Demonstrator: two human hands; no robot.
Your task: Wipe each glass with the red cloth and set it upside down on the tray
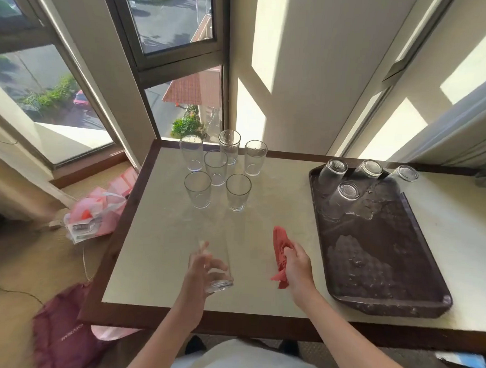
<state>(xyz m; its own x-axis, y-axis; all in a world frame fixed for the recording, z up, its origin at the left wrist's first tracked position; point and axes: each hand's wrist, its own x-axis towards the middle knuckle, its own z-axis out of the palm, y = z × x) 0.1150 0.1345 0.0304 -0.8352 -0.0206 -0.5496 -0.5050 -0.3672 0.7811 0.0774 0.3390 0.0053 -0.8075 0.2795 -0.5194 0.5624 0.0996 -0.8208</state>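
Note:
My left hand (199, 267) holds a clear glass (215, 261) above the near middle of the table, its thick base toward me. My right hand (298, 264) grips the crumpled red cloth (281, 251), a short gap to the right of the glass. Several upright glasses (217, 169) stand clustered at the far left of the table. On the right lies a dark brown tray (393, 274), wet in patches, with several glasses set upside down (346, 193) at its far end.
The table (157, 236) has a cream top and dark wood rim, pushed against windows and a wall. Pink and white bags (94, 217) lie on the floor to the left, and a maroon bag (63, 331) lies near the table's front left corner.

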